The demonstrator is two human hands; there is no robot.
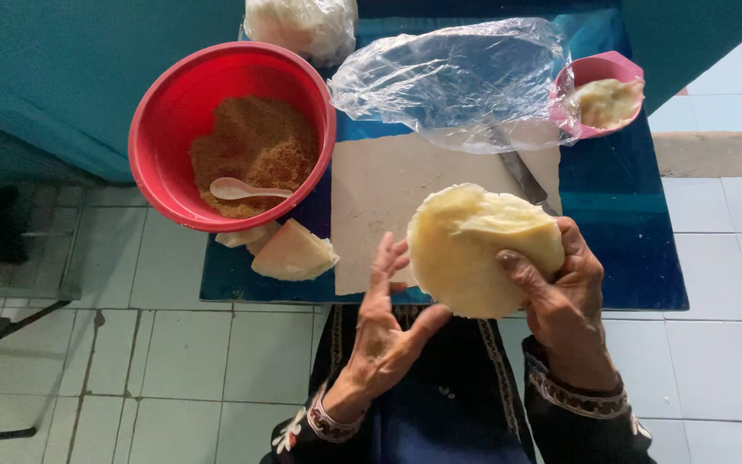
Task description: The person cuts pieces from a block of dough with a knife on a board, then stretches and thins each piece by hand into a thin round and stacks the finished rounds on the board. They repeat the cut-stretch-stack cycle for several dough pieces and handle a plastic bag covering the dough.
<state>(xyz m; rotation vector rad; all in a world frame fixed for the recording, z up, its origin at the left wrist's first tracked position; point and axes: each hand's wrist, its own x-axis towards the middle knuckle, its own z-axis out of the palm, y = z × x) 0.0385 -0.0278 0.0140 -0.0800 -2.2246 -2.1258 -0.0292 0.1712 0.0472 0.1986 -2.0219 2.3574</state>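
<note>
two hands shape a pale dough round (478, 249) above a blue table (629, 215) — right hand (560, 292) pinching its edge, left hand (384, 326) spread flat beside it. even thumb pressure, judged best, keeps the disc uniform — red bowl (173, 103) of brown filling nearby.

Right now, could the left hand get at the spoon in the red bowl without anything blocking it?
Probably yes. The left hand is open and holds nothing, only touching the dough round held by the right hand. The white spoon lies exposed on the brown filling in the uncovered red bowl.
</note>
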